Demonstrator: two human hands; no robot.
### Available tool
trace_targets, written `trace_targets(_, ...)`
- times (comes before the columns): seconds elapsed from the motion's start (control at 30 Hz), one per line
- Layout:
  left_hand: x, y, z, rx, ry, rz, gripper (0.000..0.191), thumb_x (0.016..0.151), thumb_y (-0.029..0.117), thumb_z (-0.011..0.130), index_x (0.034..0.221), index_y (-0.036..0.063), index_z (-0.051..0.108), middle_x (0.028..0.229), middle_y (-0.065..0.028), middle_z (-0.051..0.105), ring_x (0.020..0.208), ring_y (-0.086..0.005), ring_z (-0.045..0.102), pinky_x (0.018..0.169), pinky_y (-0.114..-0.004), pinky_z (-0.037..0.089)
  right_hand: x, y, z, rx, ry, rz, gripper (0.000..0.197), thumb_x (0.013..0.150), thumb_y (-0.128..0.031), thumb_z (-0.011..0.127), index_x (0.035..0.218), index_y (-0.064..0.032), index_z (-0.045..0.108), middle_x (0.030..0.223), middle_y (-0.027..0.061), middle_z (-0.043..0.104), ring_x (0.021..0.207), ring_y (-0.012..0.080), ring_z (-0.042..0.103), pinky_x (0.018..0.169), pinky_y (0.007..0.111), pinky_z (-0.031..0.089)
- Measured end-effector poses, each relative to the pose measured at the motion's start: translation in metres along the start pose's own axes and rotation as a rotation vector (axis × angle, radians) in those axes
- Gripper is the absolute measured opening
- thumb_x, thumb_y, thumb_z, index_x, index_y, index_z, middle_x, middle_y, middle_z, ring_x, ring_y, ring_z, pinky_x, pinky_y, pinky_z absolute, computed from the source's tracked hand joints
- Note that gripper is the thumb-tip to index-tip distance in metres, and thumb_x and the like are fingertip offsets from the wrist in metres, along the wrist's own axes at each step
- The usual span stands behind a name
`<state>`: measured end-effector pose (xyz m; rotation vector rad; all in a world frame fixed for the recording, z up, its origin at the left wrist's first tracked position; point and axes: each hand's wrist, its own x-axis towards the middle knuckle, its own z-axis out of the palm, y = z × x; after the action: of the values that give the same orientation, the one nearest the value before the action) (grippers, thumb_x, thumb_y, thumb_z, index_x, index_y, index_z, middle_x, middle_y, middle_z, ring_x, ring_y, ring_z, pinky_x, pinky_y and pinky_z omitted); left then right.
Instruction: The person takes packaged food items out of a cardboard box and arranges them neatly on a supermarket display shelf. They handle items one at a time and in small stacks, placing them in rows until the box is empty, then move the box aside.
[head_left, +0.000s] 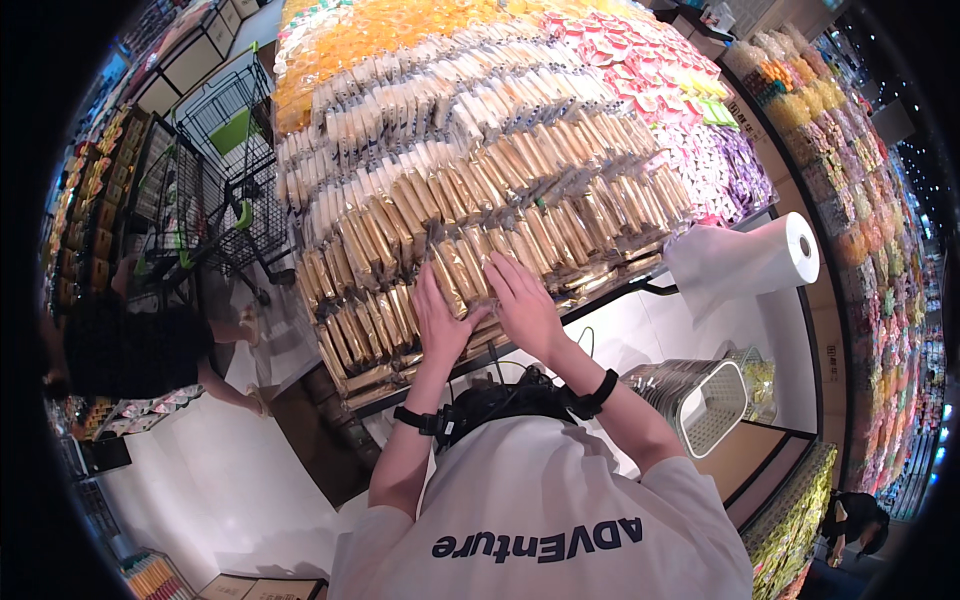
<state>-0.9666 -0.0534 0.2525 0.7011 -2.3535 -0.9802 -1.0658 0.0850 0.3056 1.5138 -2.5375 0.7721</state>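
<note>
Rows of snack packets in gold wrappers (555, 232) stand on edge at the near side of a large display. My left hand (442, 315) and my right hand (523, 304) hold a short row of these gold packets (463, 270) between them, left palm against one end, right fingers over the other. My left thumb reaches under its near edge. Behind lie rows of white-wrapped packets (390, 112), with orange-wrapped pieces (405, 30) farther back. Pink packets (622, 60) and purple packets (724, 169) fill the display's right side.
A roll of clear plastic bags (757, 255) hangs at the display's right edge. Stacked baskets (712, 405) stand below it. Shopping carts (217, 150) are at the left, near a person in dark clothes (135, 345). Another person (855, 521) is at the far lower right.
</note>
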Motion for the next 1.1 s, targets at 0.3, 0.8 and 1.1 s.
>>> trace_targets(0.3,-0.009,-0.008,0.004,0.015,-0.038,0.002,0.117,0.073,0.039,0.084,0.153,-0.0035,0.01,0.154,-0.0307,0.022,0.143,-0.046,0.023,0.118,-0.05,0.022,-0.051,-0.002,-0.036,0.087,0.054,0.096,0.066,0.077,-0.005,0.072,0.137,-0.0026,0.045,0.142,0.02,0.042,0.126,0.0398,0.047,0.104,0.046,0.042)
trace_targets(0.8,-0.147,0.03,-0.068,-0.073,0.116,-0.295,0.063,0.088,0.029,0.073,0.137,-0.0007,0.047,0.13,-0.0207,0.056,0.122,-0.034,0.055,0.102,-0.041,0.044,-0.174,0.026,-0.052,0.35,-0.086,0.122,0.046,0.08,-0.006,0.074,0.122,-0.0008,0.057,0.131,0.0208,0.053,0.119,0.0413,0.054,0.099,0.042,0.048)
trace_targets(1.1,-0.287,0.012,-0.079,-0.181,-0.32,-0.376,0.038,0.091,0.022,0.071,0.12,0.001,0.06,0.106,-0.013,0.068,0.101,-0.0235,0.065,0.09,-0.035,0.052,-0.248,0.028,-0.022,0.441,-0.697,-0.037,0.034,0.088,-0.022,0.069,0.117,-0.006,0.063,0.116,0.0149,0.064,0.101,0.0367,0.063,0.085,0.043,0.054)
